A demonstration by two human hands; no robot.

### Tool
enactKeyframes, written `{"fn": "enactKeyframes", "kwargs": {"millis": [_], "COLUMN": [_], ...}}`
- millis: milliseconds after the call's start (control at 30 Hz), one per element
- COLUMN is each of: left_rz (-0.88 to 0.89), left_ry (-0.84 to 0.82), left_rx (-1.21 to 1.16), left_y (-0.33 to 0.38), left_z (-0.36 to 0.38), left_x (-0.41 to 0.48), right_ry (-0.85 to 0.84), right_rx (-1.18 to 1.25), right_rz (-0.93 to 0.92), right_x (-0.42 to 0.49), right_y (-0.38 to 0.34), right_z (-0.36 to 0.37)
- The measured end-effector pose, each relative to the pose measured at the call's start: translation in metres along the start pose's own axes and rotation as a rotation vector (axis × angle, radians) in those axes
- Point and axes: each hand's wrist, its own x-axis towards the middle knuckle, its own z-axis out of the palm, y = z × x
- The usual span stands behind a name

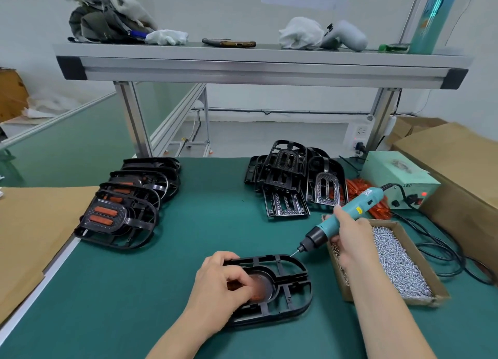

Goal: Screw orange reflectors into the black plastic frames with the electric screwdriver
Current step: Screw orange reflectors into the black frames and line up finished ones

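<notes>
The left hand point(223, 280) pinches an orange reflector point(260, 288) into the near black frame point(293, 286) while the right hand point(350, 237), fist closed around the electric screwdriver point(347, 216), likely must bring its tip onto the seat next.

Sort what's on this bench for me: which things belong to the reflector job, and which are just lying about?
Job: black frame under left hand; electric screwdriver in right hand; screw box; loose orange reflectors; empty frames; finished frames.

Lying about: phone, white gloves, jacket, cardboard boxes.
</notes>
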Motion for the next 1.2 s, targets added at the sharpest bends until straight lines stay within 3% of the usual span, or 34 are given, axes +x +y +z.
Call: {"fn": "enactKeyframes", "kwargs": {"millis": [233, 800, 967, 1200], "left_rz": [0.018, 0.041, 0.043, 0.045], "left_ry": [0.008, 0.008, 0.012, 0.024], "left_rx": [0.004, 0.021, 0.029, 0.013], "left_y": [0.0, 0.0, -0.002, -0.003], "left_z": [0.0, 0.002, 0.0, 0.001], "left_x": [0.001, -0.001, -0.001, -0.001], "right_ry": [-0.003, -0.023, -0.064, 0.016], "right_rx": [-0.087, 0.085, 0.021, -0.21], "right_rz": [0.006, 0.082, 0.065, -0.083], "right_x": [0.009, 0.018, 0.02, 0.016], "right_y": [0.003, 0.006, 0.01, 0.01], "right_z": [-0.009, -0.025, -0.032, -0.042]}}
